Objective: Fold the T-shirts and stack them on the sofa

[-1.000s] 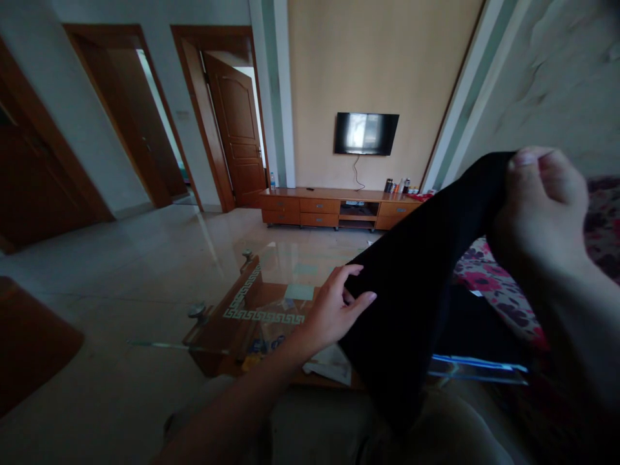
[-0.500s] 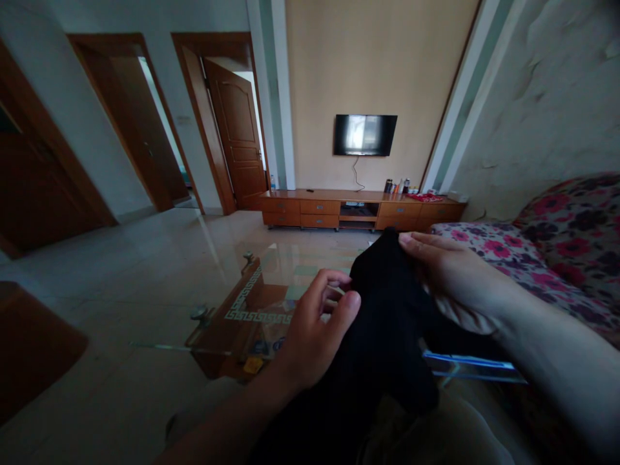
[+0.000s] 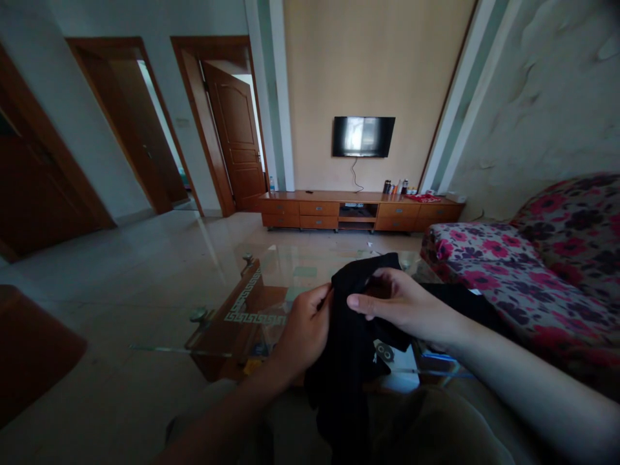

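Observation:
A black cloth (image 3: 346, 342), which looks like a garment, hangs bunched between my two hands above the near edge of the glass coffee table (image 3: 271, 290). My left hand (image 3: 307, 326) pinches its left edge with the fingers curled in. On the other side my right hand (image 3: 400, 302) has its thumb and fingers closed round a fold near the top. The lower part drapes down toward my lap. More black fabric (image 3: 465, 303) stretches to the right, behind my right forearm. Below the cloth, a white item with a dark round print (image 3: 402, 365) shows in part.
A floral sofa (image 3: 484, 258) stands at the right. Across the room are a long wooden cabinet (image 3: 320, 208) bearing bottles and a wall television (image 3: 363, 137). A brown piece of furniture (image 3: 39, 349) is at the left edge. Yellow and blue items lie under the glass.
My left hand has closed on the cloth. My right hand has moved left and down, nearer to my left hand, and the cloth now hangs lower. The white printed item has come into view.

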